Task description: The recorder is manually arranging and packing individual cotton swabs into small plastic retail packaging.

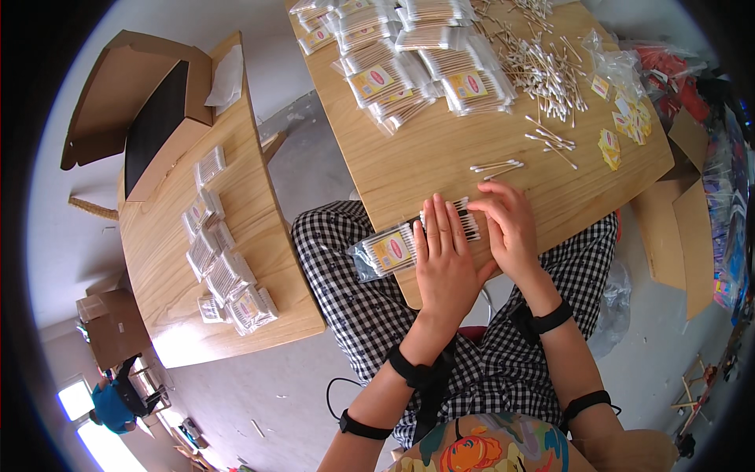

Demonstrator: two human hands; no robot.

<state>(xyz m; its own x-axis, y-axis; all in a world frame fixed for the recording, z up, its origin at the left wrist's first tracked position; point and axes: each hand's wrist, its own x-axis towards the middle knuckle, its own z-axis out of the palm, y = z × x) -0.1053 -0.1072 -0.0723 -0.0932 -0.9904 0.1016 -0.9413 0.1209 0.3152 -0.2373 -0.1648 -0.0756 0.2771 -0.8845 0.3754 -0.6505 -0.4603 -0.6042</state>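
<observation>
While the left hand (447, 279) lies flat, fingers close together, on a clear bag (364, 260) of swabs (410, 239) plus yellow card (391, 249), right hand (513, 236) curls beside it, can't tell if pinching.

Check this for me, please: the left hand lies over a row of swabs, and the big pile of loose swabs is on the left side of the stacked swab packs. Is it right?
Not quite. The head view shows the big pile of loose swabs on the right side of the stacked swab packs. The left hand does lie over a row of swabs.
</observation>
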